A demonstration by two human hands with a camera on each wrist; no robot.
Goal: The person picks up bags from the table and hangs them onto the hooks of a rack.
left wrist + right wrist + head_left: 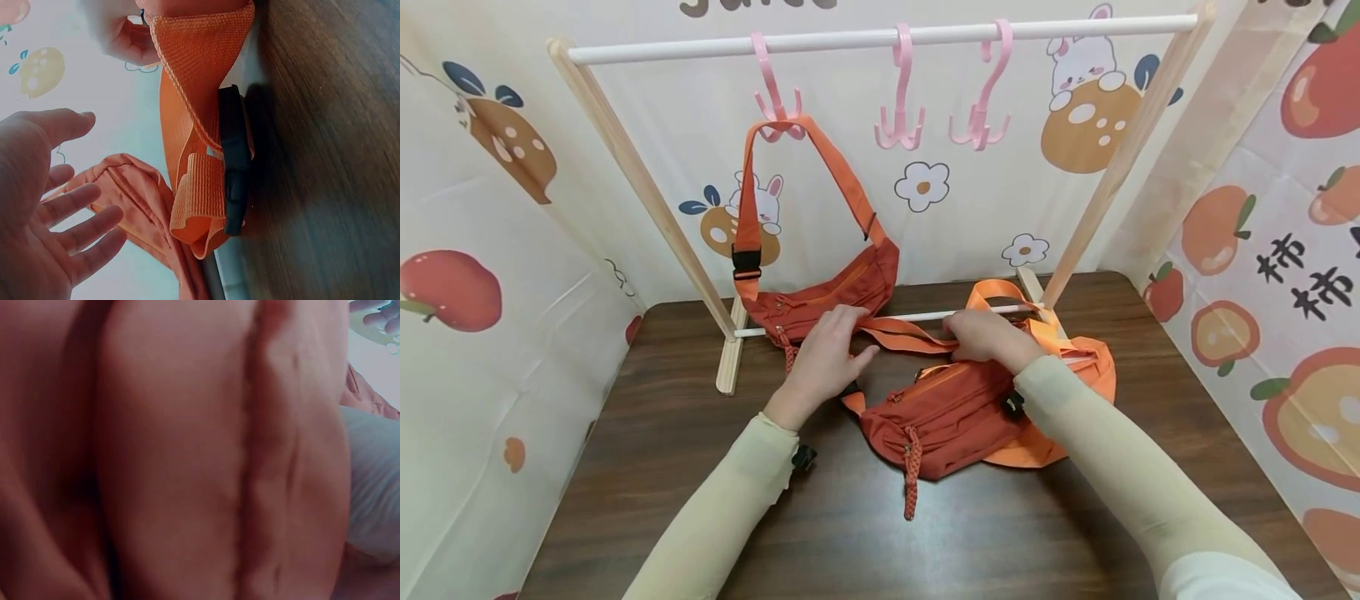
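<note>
A dark-orange waist bag (951,417) lies on the table with its braided zip pull hanging toward the front. My right hand (988,337) is above it, fingers curled on its orange strap (910,337); the fingertips are hidden. My left hand (826,358) hovers left of that bag, and the left wrist view shows this hand (69,206) with fingers spread, holding nothing. A black buckle (234,162) on orange webbing is near it. Another waist bag (842,292) hangs by its strap from a pink hook (778,104). Blurred reddish fabric (181,450) fills most of the right wrist view.
Two more pink hooks (898,108) (981,100) hang on the white rail (1060,29) of a wooden-legged rack. A brighter orange bag (1093,367) lies beneath and right of the right forearm. Printed cloth walls (467,433) enclose the brown table (647,467).
</note>
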